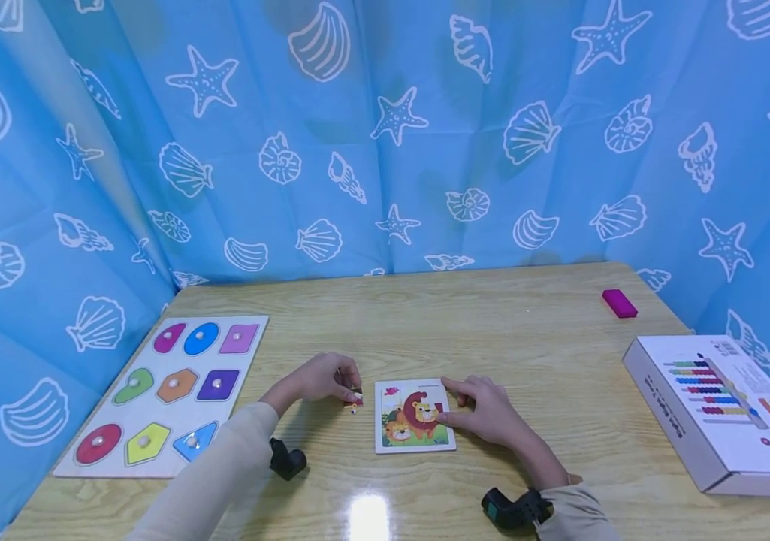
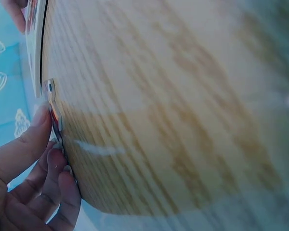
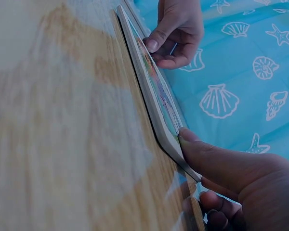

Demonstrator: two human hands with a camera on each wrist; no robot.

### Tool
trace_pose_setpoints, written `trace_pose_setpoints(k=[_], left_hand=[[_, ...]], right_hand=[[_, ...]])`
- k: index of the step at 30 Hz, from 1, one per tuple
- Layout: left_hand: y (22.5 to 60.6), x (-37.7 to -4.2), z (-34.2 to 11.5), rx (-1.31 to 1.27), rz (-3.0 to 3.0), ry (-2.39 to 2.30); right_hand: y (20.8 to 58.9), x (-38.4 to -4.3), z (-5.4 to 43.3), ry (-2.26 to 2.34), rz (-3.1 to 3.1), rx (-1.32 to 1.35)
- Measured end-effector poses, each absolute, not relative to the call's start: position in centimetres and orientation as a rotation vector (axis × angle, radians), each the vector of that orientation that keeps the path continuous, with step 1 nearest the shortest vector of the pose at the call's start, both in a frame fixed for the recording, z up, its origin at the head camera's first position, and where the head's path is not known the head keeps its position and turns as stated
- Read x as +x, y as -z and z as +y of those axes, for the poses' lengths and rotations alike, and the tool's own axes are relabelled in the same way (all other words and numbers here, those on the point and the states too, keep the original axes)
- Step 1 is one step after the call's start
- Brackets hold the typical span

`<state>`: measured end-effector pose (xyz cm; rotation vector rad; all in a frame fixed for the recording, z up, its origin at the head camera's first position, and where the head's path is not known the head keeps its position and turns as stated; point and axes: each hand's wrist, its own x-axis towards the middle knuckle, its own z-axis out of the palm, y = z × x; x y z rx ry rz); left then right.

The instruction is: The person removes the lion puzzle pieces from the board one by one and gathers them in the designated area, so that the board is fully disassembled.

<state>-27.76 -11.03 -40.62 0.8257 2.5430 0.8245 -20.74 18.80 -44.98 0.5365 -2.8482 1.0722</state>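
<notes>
Rocking a plain cream left sleeve (image 1: 212,477) and a slightly tanner, kinda wrinkled right sleeve (image 1: 577,512). Also sporting a chunky black left wrist camera (image 1: 286,460) with a rounded end, plus a curvy black right wrist camera (image 1: 514,512), showing off a tiny teal patch (image 1: 491,511) near the tip. Going totally bare on the left hand (image 1: 330,378) and right hand (image 1: 486,409), btw.

Beneath the left hand (image 1: 327,377) and right hand (image 1: 486,409), the table (image 1: 425,323) is finished in smooth, glossy wood grain, by which light is mirrored. Between them, the lion board (image 1: 415,418) is smoothly printed. Beyond them, creased cloth is hung as a curtain (image 1: 391,180); right of the right hand, the box (image 1: 736,432) is seen as printed card.
</notes>
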Motion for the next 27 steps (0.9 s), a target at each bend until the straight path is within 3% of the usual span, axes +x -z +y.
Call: trace_pose_setpoints(k=[9,27], left_hand=[[39.4,-28.2,-9.8,0.956,2.619,-0.745],[38.7,-27.7,-3.0,1.151,2.476,-0.428]], right_hand=[[44.9,-21.0,18.7,-1.065,-2.852,0.539],[45.0,-20.9,18.6,-1.072,-2.863,0.516]])
